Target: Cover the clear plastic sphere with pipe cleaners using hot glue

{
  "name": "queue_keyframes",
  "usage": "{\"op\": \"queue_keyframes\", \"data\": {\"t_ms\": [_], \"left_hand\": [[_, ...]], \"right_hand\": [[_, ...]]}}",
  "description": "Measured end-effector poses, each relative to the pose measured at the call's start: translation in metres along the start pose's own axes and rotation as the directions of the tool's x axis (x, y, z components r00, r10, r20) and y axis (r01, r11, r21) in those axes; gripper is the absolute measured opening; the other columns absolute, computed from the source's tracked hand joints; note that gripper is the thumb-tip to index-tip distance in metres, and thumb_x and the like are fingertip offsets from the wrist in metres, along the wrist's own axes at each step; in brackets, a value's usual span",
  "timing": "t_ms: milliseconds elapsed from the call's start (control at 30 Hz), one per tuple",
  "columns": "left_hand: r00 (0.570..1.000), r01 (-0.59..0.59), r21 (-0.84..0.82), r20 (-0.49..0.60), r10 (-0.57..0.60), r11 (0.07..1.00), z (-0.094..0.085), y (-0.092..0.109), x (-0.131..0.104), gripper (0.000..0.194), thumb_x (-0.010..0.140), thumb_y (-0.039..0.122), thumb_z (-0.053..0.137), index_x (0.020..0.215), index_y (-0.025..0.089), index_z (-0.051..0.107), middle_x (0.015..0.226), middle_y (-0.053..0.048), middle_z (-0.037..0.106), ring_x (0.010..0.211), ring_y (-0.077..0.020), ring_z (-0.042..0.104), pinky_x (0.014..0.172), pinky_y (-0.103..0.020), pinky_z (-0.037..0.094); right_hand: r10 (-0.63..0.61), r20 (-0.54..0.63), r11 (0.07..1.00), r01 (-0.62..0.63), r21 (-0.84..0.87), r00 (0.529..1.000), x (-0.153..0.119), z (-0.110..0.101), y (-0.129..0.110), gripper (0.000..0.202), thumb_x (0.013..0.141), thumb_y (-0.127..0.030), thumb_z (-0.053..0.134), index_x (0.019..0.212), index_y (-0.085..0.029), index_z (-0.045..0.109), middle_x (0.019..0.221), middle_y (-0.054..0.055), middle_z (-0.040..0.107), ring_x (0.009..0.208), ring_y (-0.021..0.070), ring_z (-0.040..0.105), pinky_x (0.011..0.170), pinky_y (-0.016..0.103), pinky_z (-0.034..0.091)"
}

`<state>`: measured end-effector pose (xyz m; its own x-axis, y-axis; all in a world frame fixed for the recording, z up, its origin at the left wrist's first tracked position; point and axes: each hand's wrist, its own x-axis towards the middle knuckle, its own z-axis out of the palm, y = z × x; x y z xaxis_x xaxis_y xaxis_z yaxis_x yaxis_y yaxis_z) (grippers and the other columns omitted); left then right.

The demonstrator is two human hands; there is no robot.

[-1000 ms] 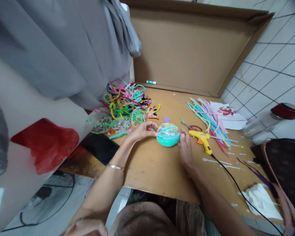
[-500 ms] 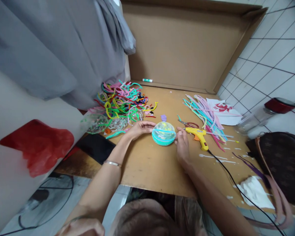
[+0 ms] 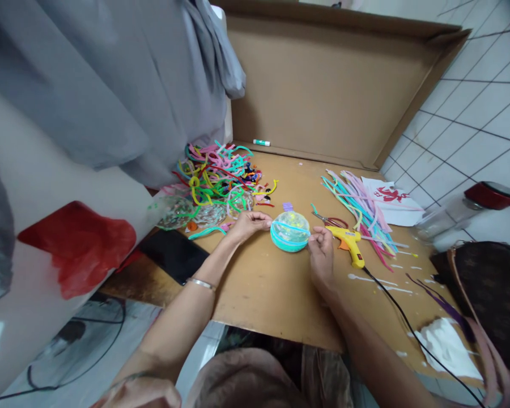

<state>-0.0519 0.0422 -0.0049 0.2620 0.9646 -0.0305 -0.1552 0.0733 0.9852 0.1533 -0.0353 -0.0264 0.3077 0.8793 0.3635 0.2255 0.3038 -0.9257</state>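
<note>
A clear round ball (image 3: 292, 220) with yellowish bits inside sits on the table between my hands, its lower part wrapped in turquoise pipe cleaner (image 3: 288, 245). Another turquoise pipe cleaner (image 3: 291, 227) runs across its near side. At the left end of this strip my left hand (image 3: 250, 225) is closed in a pinch, touching the ball's side. My right hand (image 3: 322, 252) pinches the strip's other end with curled fingers. Just right of that hand lies a yellow glue gun (image 3: 347, 242), and behind it are scissors (image 3: 331, 221) with reddish handles.
Tangled pipe cleaners (image 3: 216, 175) and clear balls (image 3: 210, 214) lie left, near a black phone (image 3: 174, 256). Straight pipe cleaners (image 3: 361, 198), a bottle (image 3: 459, 212), a bag (image 3: 484, 300) and tissue (image 3: 448, 347) line the right. A cardboard panel (image 3: 323, 85) stands behind. A person's grey clothing (image 3: 153, 85) hangs close at left.
The whole view has shifted slightly, so things appear a little farther right. Both hands keep their pinch at the ball's sides, and the ball has hardly moved on the table.
</note>
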Motion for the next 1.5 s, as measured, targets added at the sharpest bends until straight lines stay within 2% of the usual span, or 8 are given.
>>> {"op": "queue_keyframes", "data": {"t_ms": [167, 333, 467, 600, 733, 867, 1133, 1500], "left_hand": [[0.998, -0.054, 0.004, -0.019, 0.054, 0.999, 0.005, 0.001, -0.002, 0.039, 0.051, 0.041, 0.087, 0.074, 0.012, 0.075, 0.072, -0.005, 0.075, 0.07, -0.0175, 0.066, 0.083, -0.036, 0.054], [0.998, -0.061, 0.002, -0.014, 0.061, 0.998, 0.007, 0.004, -0.004, 0.022, 0.057, 0.025, 0.074, 0.075, 0.013, 0.076, 0.077, -0.005, 0.076, 0.074, -0.0176, 0.067, 0.083, -0.033, 0.053], [0.999, -0.051, -0.014, -0.014, 0.051, 0.999, 0.013, 0.006, -0.008, 0.023, 0.057, 0.019, 0.068, 0.078, 0.014, 0.075, 0.074, -0.002, 0.075, 0.071, -0.0159, 0.067, 0.079, -0.03, 0.053], [0.997, -0.07, 0.014, -0.017, 0.07, 0.997, 0.017, 0.004, -0.01, 0.025, 0.062, 0.027, 0.075, 0.082, 0.013, 0.074, 0.076, -0.003, 0.074, 0.071, -0.0155, 0.066, 0.077, -0.03, 0.053], [0.994, -0.108, 0.082, -0.006, 0.109, 0.991, 0.016, 0.001, -0.007, 0.033, 0.06, 0.032, 0.082, 0.085, 0.011, 0.073, 0.078, -0.005, 0.074, 0.071, -0.0154, 0.067, 0.077, -0.03, 0.053], [0.985, -0.173, 0.153, 0.028, 0.17, 0.973, 0.014, -0.001, -0.006, 0.033, 0.062, 0.034, 0.082, 0.085, 0.012, 0.074, 0.082, -0.006, 0.075, 0.073, -0.0161, 0.067, 0.075, -0.03, 0.053], [0.955, -0.297, 0.275, 0.065, 0.291, 0.914, 0.013, 0.003, -0.007, 0.029, 0.07, 0.039, 0.078, 0.082, 0.013, 0.074, 0.085, -0.007, 0.073, 0.075, -0.0169, 0.065, 0.073, -0.03, 0.05], [0.965, -0.262, 0.251, 0.048, 0.258, 0.932, 0.013, 0.002, -0.006, 0.031, 0.07, 0.042, 0.077, 0.079, 0.012, 0.075, 0.08, -0.007, 0.074, 0.07, -0.0156, 0.064, 0.067, -0.027, 0.049]], "right_hand": [[0.054, -0.043, 0.998, -0.053, 0.017, 0.998, -0.003, 0.002, -0.012, 0.022, 0.08, -0.041, 0.055, 0.088, -0.023, 0.048, 0.077, -0.003, 0.05, 0.073, 0.0168, 0.05, 0.069, 0.03, 0.04], [0.015, -0.037, 0.999, -0.016, -0.033, 0.999, -0.003, 0.002, -0.019, 0.021, 0.084, -0.043, 0.051, 0.087, -0.023, 0.047, 0.075, -0.003, 0.048, 0.073, 0.0177, 0.047, 0.071, 0.031, 0.037], [0.027, -0.047, 0.994, -0.032, -0.106, 0.999, -0.001, 0.0, -0.023, 0.028, 0.089, -0.052, 0.042, 0.084, -0.024, 0.045, 0.076, -0.002, 0.047, 0.073, 0.0185, 0.047, 0.071, 0.032, 0.038], [0.05, -0.047, 0.989, -0.055, -0.134, 0.998, 0.001, -0.003, -0.025, 0.03, 0.09, -0.054, 0.041, 0.086, -0.025, 0.045, 0.077, -0.001, 0.048, 0.077, 0.0198, 0.049, 0.074, 0.033, 0.04], [0.085, -0.013, 0.99, -0.086, -0.116, 0.996, 0.002, -0.005, -0.024, 0.022, 0.084, -0.046, 0.048, 0.088, -0.025, 0.044, 0.076, -0.002, 0.047, 0.078, 0.0202, 0.049, 0.073, 0.033, 0.04], [0.1, 0.014, 0.991, -0.098, -0.089, 0.995, 0.005, -0.008, -0.02, 0.02, 0.077, -0.039, 0.051, 0.091, -0.025, 0.044, 0.077, -0.002, 0.046, 0.077, 0.0198, 0.049, 0.072, 0.033, 0.04], [0.052, 0.032, 0.986, -0.047, -0.161, 0.998, 0.007, -0.01, -0.022, 0.019, 0.083, -0.041, 0.05, 0.089, -0.024, 0.044, 0.076, -0.002, 0.046, 0.076, 0.0194, 0.047, 0.073, 0.033, 0.038], [-0.001, 0.066, 0.975, 0.015, -0.222, 0.998, 0.005, -0.009, -0.024, 0.019, 0.083, -0.039, 0.049, 0.091, -0.024, 0.041, 0.078, -0.002, 0.043, 0.074, 0.0188, 0.044, 0.07, 0.033, 0.036]]}}
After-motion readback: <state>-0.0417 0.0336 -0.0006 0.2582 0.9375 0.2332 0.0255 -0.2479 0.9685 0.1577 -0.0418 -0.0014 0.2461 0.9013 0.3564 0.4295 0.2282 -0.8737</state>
